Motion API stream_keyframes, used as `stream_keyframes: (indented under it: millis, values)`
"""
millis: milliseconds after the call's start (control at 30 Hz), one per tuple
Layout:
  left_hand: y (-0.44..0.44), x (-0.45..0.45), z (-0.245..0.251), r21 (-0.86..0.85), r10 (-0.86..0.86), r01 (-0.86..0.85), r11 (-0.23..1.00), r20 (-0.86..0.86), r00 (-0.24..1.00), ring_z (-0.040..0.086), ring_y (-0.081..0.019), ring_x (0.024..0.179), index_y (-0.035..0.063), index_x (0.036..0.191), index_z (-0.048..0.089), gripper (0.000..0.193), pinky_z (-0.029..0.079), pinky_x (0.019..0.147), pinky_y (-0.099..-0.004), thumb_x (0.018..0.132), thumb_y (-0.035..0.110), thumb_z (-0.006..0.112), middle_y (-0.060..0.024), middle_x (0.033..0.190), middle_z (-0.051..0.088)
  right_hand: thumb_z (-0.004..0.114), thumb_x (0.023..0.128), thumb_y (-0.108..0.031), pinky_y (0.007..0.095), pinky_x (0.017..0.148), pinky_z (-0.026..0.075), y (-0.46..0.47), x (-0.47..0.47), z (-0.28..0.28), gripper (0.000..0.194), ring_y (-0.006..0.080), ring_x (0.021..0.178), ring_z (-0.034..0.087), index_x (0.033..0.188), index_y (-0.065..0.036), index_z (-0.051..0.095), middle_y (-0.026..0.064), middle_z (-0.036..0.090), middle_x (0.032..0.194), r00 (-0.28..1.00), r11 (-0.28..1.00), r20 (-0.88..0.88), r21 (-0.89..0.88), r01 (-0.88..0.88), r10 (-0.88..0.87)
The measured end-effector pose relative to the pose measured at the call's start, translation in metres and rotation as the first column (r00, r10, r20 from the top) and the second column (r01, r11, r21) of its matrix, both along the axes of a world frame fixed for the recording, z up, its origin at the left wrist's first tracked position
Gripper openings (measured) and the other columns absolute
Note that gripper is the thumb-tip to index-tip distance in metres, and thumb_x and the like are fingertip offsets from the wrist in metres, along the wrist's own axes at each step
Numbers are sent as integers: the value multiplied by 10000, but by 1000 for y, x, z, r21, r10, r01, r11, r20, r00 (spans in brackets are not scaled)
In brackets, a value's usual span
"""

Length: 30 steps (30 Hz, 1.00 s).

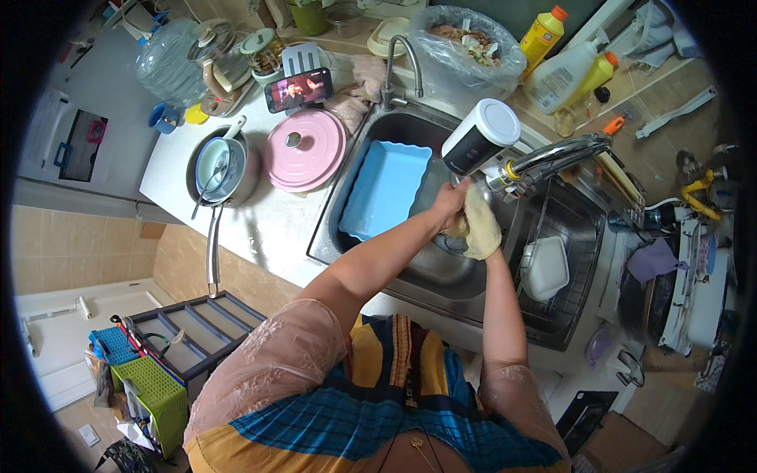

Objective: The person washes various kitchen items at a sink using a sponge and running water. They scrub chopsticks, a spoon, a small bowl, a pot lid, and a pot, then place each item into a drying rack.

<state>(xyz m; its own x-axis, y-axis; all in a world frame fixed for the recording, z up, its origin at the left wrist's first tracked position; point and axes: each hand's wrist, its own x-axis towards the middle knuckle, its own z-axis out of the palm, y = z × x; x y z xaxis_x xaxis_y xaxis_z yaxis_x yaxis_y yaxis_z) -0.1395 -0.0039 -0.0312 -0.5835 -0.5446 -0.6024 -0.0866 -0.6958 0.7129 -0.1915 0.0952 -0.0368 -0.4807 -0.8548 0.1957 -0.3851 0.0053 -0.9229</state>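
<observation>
Both my hands meet over the large basin of a stainless steel sink (434, 281), below the chrome tap (532, 165). My left hand (449, 206) has its fingers curled at the edge of a pale yellow cloth (482, 219). That cloth wraps my right hand (484, 239) down to the wrist, so its fingers are hidden. Whether something small sits between the hands cannot be seen. To their left a light blue wavy-edged tray (387, 189) lies in the basin. A black-and-white water filter (482, 136) on the tap stands just above my hands.
In the right basin a wire rack (582, 260) holds a white container (545, 269). On the left counter stand a pink lidded pot (306, 151), a saucepan (236, 177) with bowls, and a phone (298, 90). A lined waste bin (467, 53) and bottles (562, 71) line the back.
</observation>
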Motion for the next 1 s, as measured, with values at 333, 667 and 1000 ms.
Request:
stream_keyframes:
  millis: [333,667,1000]
  values:
    - [-39,-26,-44,16,-86,85,996,76,993,405,-138,512,69,732,575,255,291,412,-308,738,324,584,-35,663,520,535,771,-168,366,859,397,42,18,-7,422,326,987,502,1153,-5,460,167,525,1088,975,971,-197,232,-53,100]
    - [-90,-5,-13,188,-106,113,976,-47,993,380,-136,506,166,710,570,359,287,506,-274,808,502,488,-7,675,527,418,874,-416,344,594,452,83,30,-31,396,213,684,570,984,-54,535,77,589,844,788,935,537,328,131,-299]
    - [-59,18,6,204,-74,105,973,-154,985,565,-158,696,150,947,546,335,442,695,-368,890,427,365,-8,808,584,373,871,-362,411,744,425,87,23,-31,414,342,759,564,1052,1,460,172,577,920,920,869,286,484,104,-270]
